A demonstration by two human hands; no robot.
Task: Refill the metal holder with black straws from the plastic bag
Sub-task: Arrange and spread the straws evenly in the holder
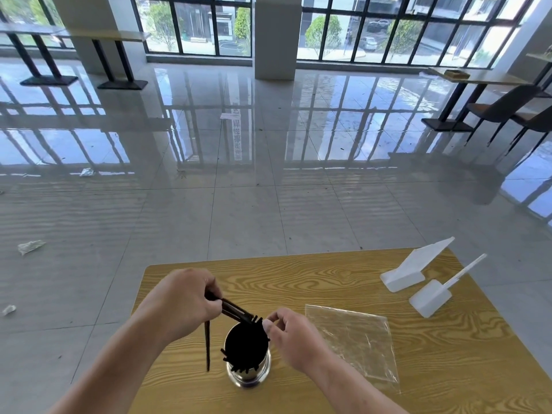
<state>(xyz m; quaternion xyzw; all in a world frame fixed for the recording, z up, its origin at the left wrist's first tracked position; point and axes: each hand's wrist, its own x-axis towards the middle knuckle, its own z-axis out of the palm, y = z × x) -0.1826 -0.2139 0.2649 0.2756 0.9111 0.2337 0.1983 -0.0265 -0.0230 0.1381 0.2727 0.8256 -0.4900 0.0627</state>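
Observation:
A round metal holder (pixel 249 375) stands on the wooden table (pixel 298 279) near its front edge, packed with black straws whose tips fan out over the rim. My left hand (pixel 188 300) grips a small bunch of black straws (pixel 236 310) slanting down to the holder's rim; two more straws (pixel 207 345) hang below that hand. My right hand (pixel 286 333) rests at the holder's right rim, thumb and fingers pinched near the straw tips. The clear plastic bag (pixel 355 339) lies flat to the right and looks empty.
Two white plastic scoop-like pieces (pixel 412 270) (pixel 433 297) sit at the table's far right corner. Beyond the table is glossy tiled floor with scraps of litter (pixel 30 246), other tables and chairs (pixel 504 109), and large windows.

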